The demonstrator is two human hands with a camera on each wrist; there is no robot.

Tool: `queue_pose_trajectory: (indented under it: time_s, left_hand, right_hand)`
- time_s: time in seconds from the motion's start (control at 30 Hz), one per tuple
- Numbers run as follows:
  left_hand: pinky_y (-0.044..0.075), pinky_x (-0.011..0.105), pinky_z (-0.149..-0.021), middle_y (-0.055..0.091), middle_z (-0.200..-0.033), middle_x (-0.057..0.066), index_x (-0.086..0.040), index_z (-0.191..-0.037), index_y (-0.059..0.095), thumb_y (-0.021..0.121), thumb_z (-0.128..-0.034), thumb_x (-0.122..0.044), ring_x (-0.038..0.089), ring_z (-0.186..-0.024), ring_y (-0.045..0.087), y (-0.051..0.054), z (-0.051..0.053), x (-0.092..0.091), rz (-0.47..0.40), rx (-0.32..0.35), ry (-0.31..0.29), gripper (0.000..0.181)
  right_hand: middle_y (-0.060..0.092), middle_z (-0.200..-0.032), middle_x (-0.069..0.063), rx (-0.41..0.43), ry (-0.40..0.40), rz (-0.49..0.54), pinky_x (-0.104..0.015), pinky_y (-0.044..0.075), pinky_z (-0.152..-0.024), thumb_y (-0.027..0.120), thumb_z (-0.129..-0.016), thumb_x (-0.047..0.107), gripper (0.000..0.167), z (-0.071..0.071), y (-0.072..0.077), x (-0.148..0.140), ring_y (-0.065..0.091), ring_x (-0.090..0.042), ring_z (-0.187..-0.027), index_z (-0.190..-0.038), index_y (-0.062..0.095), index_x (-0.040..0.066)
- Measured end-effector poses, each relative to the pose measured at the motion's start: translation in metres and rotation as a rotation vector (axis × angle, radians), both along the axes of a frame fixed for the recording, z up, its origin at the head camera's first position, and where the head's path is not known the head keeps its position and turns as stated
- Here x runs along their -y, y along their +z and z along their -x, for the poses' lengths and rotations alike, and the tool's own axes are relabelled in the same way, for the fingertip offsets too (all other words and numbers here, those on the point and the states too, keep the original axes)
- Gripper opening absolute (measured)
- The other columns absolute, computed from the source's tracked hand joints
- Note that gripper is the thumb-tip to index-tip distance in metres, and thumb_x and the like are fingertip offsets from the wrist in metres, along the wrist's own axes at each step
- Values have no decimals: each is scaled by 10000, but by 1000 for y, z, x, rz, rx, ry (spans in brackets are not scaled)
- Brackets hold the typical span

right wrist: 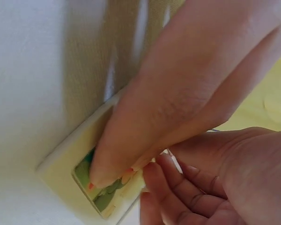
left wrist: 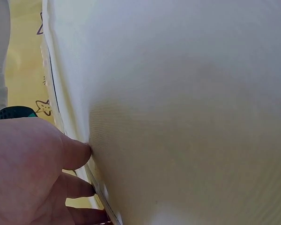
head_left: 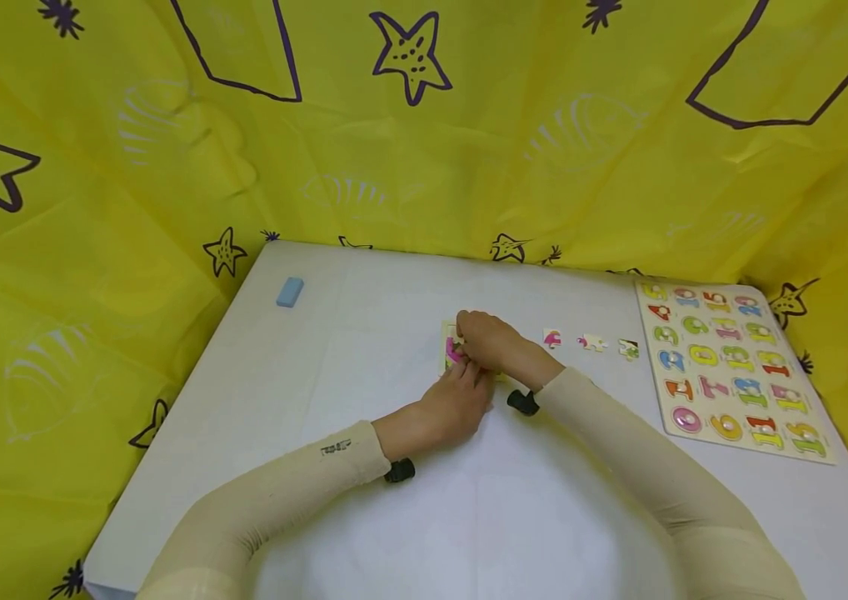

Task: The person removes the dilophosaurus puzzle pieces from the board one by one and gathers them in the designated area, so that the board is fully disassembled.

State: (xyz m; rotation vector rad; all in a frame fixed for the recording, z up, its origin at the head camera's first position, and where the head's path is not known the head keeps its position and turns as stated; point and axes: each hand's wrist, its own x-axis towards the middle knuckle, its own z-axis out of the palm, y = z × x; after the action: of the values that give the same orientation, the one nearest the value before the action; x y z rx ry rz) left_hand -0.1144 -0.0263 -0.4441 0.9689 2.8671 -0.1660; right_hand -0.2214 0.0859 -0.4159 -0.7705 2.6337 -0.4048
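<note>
We see both hands gathered over the small tray (right wrist: pixel 61 171), which lies on the white table (head_left: pixel 364 333). The right hand (head_left: pixel 495 342) is curled over the far part of the tray, its fingertips beside a pink patch (head_left: pixel 454 350); whether it pinches a piece we cannot tell. The left hand (head_left: pixel 454 408) is at the tray's near side, and its wrist view gives us bent fingers and a thumb touching the tray's edge; whether they grip it we cannot tell. Inside the tray, we see part of a green picture (right wrist: pixel 105 199), with a fingertip over it.

Just to the right of the tray, we count three loose pieces in a row: one pink (head_left: pixel 552 338), one pale (head_left: pixel 591 342) and one green (head_left: pixel 629 349). Well to the tray's right lies a number board (head_left: pixel 677 315). To the tray's left and farther back, we see a blue block (head_left: pixel 290 292). Behind the tray hangs a yellow curtain (head_left: pixel 469 158) with stars.
</note>
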Motion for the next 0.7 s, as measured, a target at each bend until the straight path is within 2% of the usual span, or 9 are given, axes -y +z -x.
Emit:
queue_pose_trajectory:
  time_s: [0.23,0.53,0.7]
  left_hand:
    - [228,408,-1299,297,-1675,207,11,-1634,288,373,-1147,-418,323,-1581,269,0,0,0,33,24,5,654]
    - [152,388,-1317,198,-1730,205,0,-1658,235,364,-1142,-451,313,-1623,166,2,2,1,-38,115,50,698]
    - [143,390,-1319,175,-1736,208,4,-1660,229,368,-1141,-452,311,-1625,151,3,1,1,-43,120,44,705]
  right_hand:
    - [636,-984,-111,-3,-7,116,-376,510,-821,637,-1043,79,79,-3,-4,-6,570,-250,-903,-1092,612,22]
    - [666,-919,-77,-40,33,236,-388,516,-827,628,-1049,74,40,-7,-4,-13,591,-223,-844,-1029,633,39]
    - [657,-900,-71,-23,42,283,-380,504,-842,628,-1031,40,39,-9,-3,-16,586,-229,-854,-998,645,52]
